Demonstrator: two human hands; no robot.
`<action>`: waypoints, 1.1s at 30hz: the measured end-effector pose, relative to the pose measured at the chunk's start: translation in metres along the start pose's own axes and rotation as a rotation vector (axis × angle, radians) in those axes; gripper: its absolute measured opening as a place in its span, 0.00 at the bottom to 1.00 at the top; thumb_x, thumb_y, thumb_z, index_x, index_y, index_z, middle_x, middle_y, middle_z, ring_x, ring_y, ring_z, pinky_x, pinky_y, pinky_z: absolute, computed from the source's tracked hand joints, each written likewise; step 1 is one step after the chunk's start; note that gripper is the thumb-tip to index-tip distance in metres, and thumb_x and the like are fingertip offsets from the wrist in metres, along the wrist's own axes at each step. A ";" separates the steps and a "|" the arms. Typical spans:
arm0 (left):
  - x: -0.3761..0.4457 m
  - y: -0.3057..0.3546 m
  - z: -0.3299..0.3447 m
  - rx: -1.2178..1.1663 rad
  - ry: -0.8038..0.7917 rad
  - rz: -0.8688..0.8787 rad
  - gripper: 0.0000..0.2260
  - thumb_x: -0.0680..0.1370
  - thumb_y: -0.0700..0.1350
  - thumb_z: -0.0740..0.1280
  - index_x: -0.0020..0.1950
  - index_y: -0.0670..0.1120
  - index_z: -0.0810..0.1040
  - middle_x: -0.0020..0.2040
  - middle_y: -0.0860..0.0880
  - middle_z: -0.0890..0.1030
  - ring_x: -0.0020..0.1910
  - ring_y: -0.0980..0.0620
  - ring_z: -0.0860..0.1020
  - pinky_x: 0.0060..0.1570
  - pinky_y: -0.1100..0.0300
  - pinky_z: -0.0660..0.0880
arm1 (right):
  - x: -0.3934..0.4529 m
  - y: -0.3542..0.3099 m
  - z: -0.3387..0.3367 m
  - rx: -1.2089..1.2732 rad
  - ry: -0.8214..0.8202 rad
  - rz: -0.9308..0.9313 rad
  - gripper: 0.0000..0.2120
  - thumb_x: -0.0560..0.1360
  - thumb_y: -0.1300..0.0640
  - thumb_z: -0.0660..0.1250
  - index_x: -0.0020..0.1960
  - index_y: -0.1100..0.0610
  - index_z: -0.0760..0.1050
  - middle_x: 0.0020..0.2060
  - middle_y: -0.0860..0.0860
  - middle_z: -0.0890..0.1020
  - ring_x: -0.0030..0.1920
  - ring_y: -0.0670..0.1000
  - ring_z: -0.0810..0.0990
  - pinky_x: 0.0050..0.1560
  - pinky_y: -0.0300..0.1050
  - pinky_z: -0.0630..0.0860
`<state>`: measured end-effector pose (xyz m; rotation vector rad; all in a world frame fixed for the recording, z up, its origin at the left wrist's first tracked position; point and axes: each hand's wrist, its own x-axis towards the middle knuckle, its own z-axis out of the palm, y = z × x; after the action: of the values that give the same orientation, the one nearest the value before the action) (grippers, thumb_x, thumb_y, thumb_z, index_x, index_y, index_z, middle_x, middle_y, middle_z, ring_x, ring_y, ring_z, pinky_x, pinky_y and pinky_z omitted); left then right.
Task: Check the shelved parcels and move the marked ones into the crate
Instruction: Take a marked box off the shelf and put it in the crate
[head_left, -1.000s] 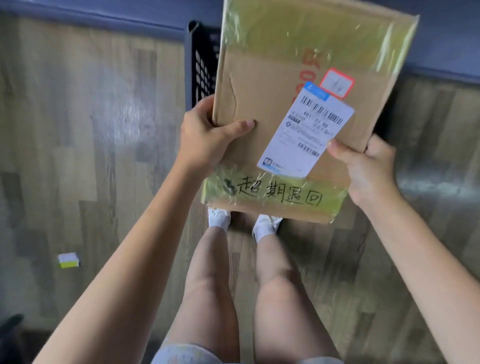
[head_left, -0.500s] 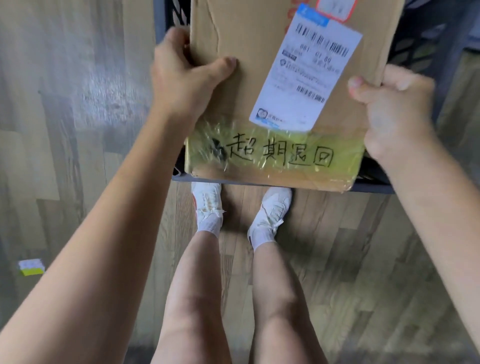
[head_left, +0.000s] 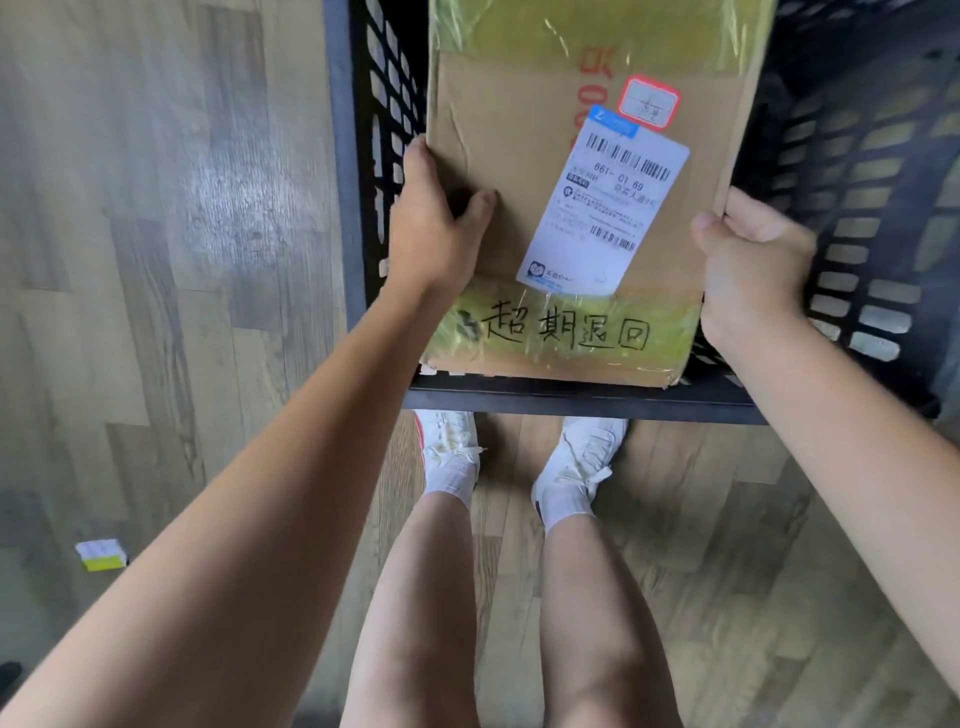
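A flat brown cardboard parcel (head_left: 509, 171) with yellowish tape, a white barcode label and black handwritten characters on its near tape strip sits between my hands, over the inside of a black slotted plastic crate (head_left: 857, 218). My left hand (head_left: 434, 234) grips the parcel's left edge, thumb on top. The parcel's right edge is gripped by my right hand (head_left: 753, 265). The parcel hides most of the crate's inside. I cannot tell whether it touches the crate's bottom.
The crate stands on a wood-plank floor (head_left: 156, 260). My legs and white shoes (head_left: 576, 457) are just in front of its near rim. A small white and yellow scrap (head_left: 101, 555) lies on the floor at lower left.
The crate, first only a corner behind the parcel, now surrounds it in view. The parcel has gone forward and down over the crate, both hands still holding it.
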<state>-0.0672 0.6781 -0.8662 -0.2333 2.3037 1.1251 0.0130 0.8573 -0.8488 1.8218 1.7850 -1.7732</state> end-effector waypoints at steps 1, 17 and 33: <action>0.003 -0.003 0.003 -0.009 -0.005 0.004 0.23 0.75 0.41 0.66 0.67 0.40 0.63 0.59 0.48 0.75 0.53 0.55 0.72 0.46 0.72 0.68 | 0.003 0.004 0.001 0.001 -0.003 0.005 0.16 0.76 0.71 0.59 0.62 0.65 0.73 0.56 0.57 0.80 0.56 0.52 0.79 0.62 0.47 0.74; 0.039 -0.029 0.036 0.056 0.028 -0.088 0.19 0.74 0.39 0.62 0.64 0.40 0.64 0.61 0.43 0.74 0.59 0.46 0.73 0.50 0.61 0.70 | 0.046 0.042 0.024 -0.026 0.024 0.016 0.17 0.76 0.70 0.60 0.64 0.64 0.73 0.58 0.55 0.79 0.54 0.47 0.79 0.58 0.37 0.75; 0.015 -0.039 0.037 0.594 -0.172 0.105 0.30 0.76 0.39 0.59 0.74 0.37 0.50 0.76 0.36 0.48 0.75 0.39 0.47 0.72 0.55 0.43 | 0.065 0.050 0.039 -0.057 -0.031 0.103 0.16 0.74 0.70 0.62 0.60 0.61 0.75 0.56 0.55 0.81 0.54 0.51 0.80 0.57 0.47 0.77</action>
<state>-0.0499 0.6833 -0.9190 0.2050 2.3931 0.4414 0.0019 0.8563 -0.9390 1.8183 1.6807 -1.6875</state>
